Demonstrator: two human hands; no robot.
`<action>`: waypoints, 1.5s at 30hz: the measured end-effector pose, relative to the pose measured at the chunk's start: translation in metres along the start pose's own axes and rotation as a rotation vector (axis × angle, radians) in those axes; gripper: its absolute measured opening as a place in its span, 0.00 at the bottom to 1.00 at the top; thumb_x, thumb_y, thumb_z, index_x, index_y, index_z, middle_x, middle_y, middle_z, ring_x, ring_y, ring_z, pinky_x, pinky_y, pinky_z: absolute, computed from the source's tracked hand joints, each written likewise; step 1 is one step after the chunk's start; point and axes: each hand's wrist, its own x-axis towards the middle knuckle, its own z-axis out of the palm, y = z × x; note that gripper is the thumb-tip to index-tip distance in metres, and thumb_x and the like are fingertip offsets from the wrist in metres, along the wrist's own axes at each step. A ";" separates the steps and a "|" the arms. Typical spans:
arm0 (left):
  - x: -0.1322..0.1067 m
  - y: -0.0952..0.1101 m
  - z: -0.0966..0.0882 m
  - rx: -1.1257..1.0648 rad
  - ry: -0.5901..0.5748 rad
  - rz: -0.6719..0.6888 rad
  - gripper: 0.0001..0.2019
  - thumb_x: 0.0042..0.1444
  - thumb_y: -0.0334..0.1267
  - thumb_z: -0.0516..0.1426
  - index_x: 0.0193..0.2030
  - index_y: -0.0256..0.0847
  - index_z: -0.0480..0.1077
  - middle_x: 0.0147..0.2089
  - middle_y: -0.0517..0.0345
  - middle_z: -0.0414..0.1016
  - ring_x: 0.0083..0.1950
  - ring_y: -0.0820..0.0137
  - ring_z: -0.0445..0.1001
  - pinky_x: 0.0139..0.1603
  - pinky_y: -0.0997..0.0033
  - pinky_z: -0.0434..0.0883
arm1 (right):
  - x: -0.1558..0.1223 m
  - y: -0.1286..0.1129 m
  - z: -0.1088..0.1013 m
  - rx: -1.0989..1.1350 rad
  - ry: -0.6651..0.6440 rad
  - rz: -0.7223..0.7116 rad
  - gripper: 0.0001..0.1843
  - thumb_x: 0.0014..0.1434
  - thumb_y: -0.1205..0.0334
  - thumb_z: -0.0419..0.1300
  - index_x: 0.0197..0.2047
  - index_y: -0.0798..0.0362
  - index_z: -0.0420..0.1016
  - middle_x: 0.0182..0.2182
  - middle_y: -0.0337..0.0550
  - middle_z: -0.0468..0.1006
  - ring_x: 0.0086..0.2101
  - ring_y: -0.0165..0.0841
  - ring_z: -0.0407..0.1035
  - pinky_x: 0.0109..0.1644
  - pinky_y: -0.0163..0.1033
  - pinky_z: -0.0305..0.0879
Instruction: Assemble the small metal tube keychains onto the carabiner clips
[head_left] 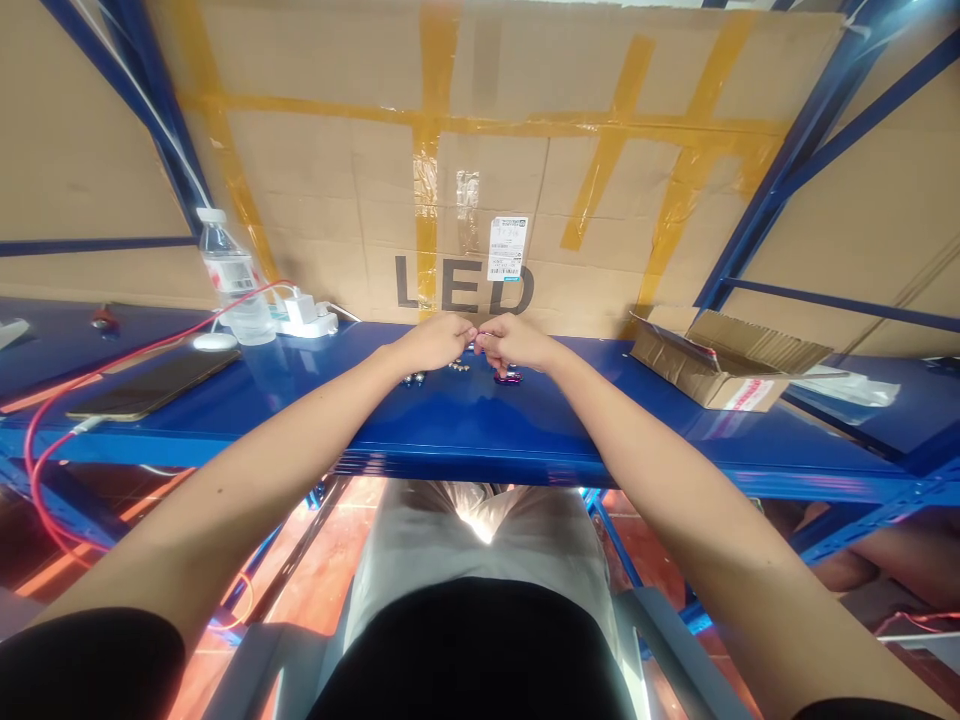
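Note:
My left hand (433, 342) and my right hand (519, 342) meet above the blue shelf top (480, 420), fingertips pinched together. Whatever they hold between them is too small and too covered by fingers to name; a thin purplish edge shows there. Under my right fingers lies a shiny red-purple metallic piece (508, 378). Several small brass-coloured bits (459, 367) are scattered just below the two hands. Beside my left wrist sit small shiny silvery parts (413, 379), partly hidden by the wrist.
Left of me are a water bottle (238, 280), a white power plug block (307, 315), a phone (154, 383) and a red cable (150, 345). An open cardboard box (720, 365) stands at right. A large taped cardboard sheet (322, 200) backs the shelf.

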 end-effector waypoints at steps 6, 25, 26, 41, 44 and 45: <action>0.004 -0.005 0.001 -0.398 -0.075 -0.179 0.16 0.63 0.40 0.51 0.24 0.41 0.64 0.18 0.61 0.59 0.19 0.73 0.56 0.25 0.67 0.57 | 0.002 0.002 0.001 -0.604 0.131 -0.304 0.10 0.67 0.74 0.53 0.40 0.55 0.75 0.39 0.52 0.82 0.40 0.39 0.75 0.42 0.39 0.65; -0.002 -0.008 -0.010 -0.408 -0.179 -0.036 0.18 0.66 0.49 0.55 0.27 0.41 0.65 0.24 0.59 0.63 0.24 0.72 0.61 0.29 0.67 0.63 | -0.004 -0.003 0.000 -0.747 0.113 -0.272 0.12 0.70 0.73 0.49 0.42 0.56 0.73 0.39 0.52 0.80 0.36 0.37 0.71 0.37 0.39 0.58; -0.002 -0.009 -0.010 -0.435 -0.196 -0.055 0.18 0.66 0.49 0.54 0.27 0.42 0.65 0.23 0.59 0.62 0.23 0.72 0.60 0.28 0.67 0.63 | -0.004 -0.005 0.001 -0.772 0.124 -0.270 0.11 0.69 0.74 0.50 0.44 0.56 0.73 0.41 0.52 0.80 0.37 0.37 0.71 0.37 0.39 0.58; -0.002 -0.017 -0.014 -0.127 -0.295 0.038 0.13 0.61 0.45 0.54 0.34 0.39 0.73 0.31 0.56 0.71 0.31 0.69 0.66 0.35 0.68 0.63 | 0.002 0.002 0.004 -0.735 -0.019 -0.319 0.19 0.64 0.77 0.51 0.49 0.55 0.80 0.37 0.50 0.83 0.34 0.36 0.72 0.35 0.37 0.58; -0.001 -0.018 -0.011 -0.061 -0.251 0.107 0.13 0.62 0.44 0.53 0.34 0.39 0.72 0.32 0.56 0.72 0.33 0.68 0.67 0.37 0.68 0.63 | 0.003 0.005 0.003 -0.723 -0.003 -0.298 0.15 0.65 0.75 0.52 0.44 0.56 0.79 0.35 0.50 0.82 0.32 0.36 0.70 0.35 0.38 0.56; -0.001 -0.018 -0.010 -0.054 -0.238 0.114 0.13 0.62 0.44 0.53 0.33 0.39 0.72 0.31 0.56 0.71 0.33 0.68 0.67 0.37 0.68 0.63 | 0.004 0.006 0.002 -0.707 -0.001 -0.291 0.14 0.65 0.75 0.52 0.42 0.56 0.79 0.35 0.50 0.81 0.32 0.36 0.69 0.35 0.38 0.56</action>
